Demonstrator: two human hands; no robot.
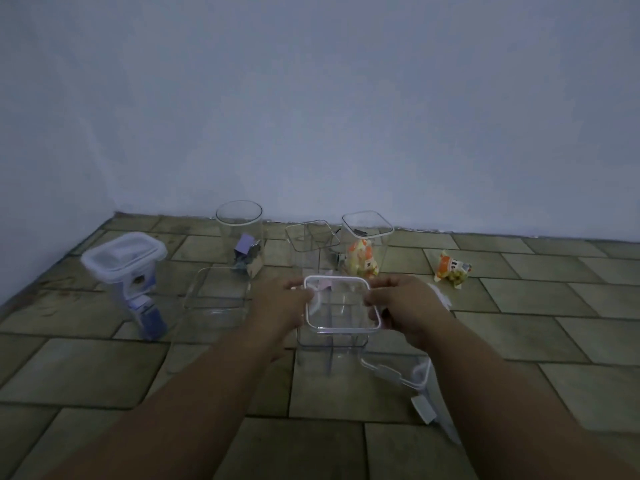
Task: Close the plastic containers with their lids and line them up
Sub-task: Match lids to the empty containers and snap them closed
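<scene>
Both hands were on the square lid [341,306], held at the mouth of the clear container [329,345] standing mid-floor on the tiles [104,368]. The left hand [282,303] gripped the lid's left edge and the right hand [407,306] its right edge, fingers curled over the rim. Whether it had snapped home, I couldn't tell. A round jar [239,221] stood behind, a lidded box [124,261] far left.
</scene>
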